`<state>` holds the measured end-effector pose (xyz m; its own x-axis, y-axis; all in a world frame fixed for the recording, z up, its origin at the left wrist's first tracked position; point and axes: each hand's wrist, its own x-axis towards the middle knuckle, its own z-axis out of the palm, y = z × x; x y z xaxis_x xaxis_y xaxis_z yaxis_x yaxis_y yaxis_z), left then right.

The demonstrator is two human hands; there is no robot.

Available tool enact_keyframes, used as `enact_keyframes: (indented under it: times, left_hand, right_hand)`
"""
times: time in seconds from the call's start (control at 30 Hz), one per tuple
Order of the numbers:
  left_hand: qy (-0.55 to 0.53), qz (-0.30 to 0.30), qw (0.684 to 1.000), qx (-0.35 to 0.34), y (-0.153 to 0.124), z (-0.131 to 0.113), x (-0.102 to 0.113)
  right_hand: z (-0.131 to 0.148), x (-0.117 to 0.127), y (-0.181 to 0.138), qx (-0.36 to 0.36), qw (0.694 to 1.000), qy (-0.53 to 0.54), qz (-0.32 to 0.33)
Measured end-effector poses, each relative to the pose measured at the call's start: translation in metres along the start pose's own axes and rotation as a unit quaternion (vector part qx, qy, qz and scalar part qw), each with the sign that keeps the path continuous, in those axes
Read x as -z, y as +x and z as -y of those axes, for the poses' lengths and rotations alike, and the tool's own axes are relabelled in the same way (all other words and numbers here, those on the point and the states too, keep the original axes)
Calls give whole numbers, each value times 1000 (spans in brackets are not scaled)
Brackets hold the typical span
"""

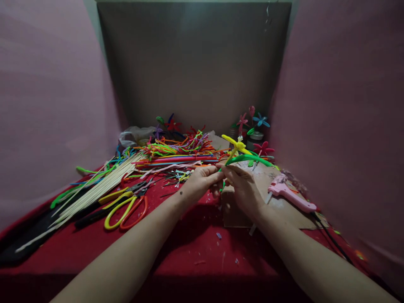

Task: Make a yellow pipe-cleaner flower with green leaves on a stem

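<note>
A yellow pipe-cleaner flower with a pale centre stands up above my joined hands, over the middle of the table. My left hand is closed, thumb and fingers pinching its stem low down. Close against it, my right hand is also closed, its fingertips at the same spot. From there a green pipe cleaner curves off to the right, fuzzy and bent like a leaf. The stem between the fingers is mostly hidden.
Pliers, scissors and thin wooden sticks lie left on the red cloth. Behind is a heap of coloured pipe cleaners. At right, a pink glue gun rests on cardboard, with finished flowers behind.
</note>
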<state>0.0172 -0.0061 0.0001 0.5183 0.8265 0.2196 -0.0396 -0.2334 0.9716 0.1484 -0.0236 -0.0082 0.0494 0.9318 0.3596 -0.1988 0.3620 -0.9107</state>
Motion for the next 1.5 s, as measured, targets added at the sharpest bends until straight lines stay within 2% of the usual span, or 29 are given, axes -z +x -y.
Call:
enact_keyframes:
  times: [0.07, 0.1, 0.17, 0.23, 0.3, 0.43, 0.53, 0.6, 0.67, 0.8, 0.9, 1.03, 1.13, 1.2, 1.27, 1.37, 1.5]
  left_hand:
    - [143, -70, 987, -37, -1, 3, -5]
    - [228, -108, 966, -60, -1, 5, -7]
    - [392, -165, 899, -100, -3, 10, -10]
    - [503, -185, 836, -118, -4, 14, -11]
    - [548, -186, 807, -116, -5, 16, -11]
    - [567, -191, 795, -101, -5, 15, -11]
    - [583, -191, 783, -101, -6, 15, -11]
    - [595, -184, 776, -102, -6, 14, -11]
    - [603, -173, 772, -101, -6, 14, -11]
    - [620, -152, 764, -93, -6, 13, -10]
    - [609, -146, 775, -83, -6, 13, -9]
    - [533, -164, 824, -99, -5, 16, -8]
    - [419, -169, 887, -94, -2, 17, -7]
    - [296, -152, 941, -54, -1, 15, -7]
    - [160, -116, 980, 0, 1, 11, -6]
    - [11, -52, 997, 48, 1, 5, -3]
    - [-132, 10, 989, 65, 1, 3, 2]
  right_hand:
    - [2, -1, -1, -12, 1000, -15, -21]
    - [3, -2, -1, -17, 999, -24, -26]
    - [4, -3, -2, -21, 998, -54, -27]
    - [3, -1, -2, -2, 994, -106, -9]
    - [-1, 4, -1, 53, 982, -176, 32]
    - [-11, 17, 0, 195, 922, -320, 97]
    - [-15, 22, -1, 234, 896, -363, 102]
    - [-14, 22, -1, 236, 898, -358, 98]
    - [-13, 19, -2, 215, 914, -330, 96]
    - [-12, 12, 0, 103, 968, -220, 59]
    - [-14, 7, 1, 37, 987, -156, 12]
    - [-12, 7, 1, 18, 988, -151, 11]
    - [-6, 8, 0, 57, 980, -186, 42]
    - [-4, 7, -1, 80, 977, -190, 57]
    - [-4, 5, -1, 60, 987, -140, 59]
    - [-8, 2, 0, -15, 998, -27, 55]
    - [-12, 1, 3, -77, 994, 51, 56]
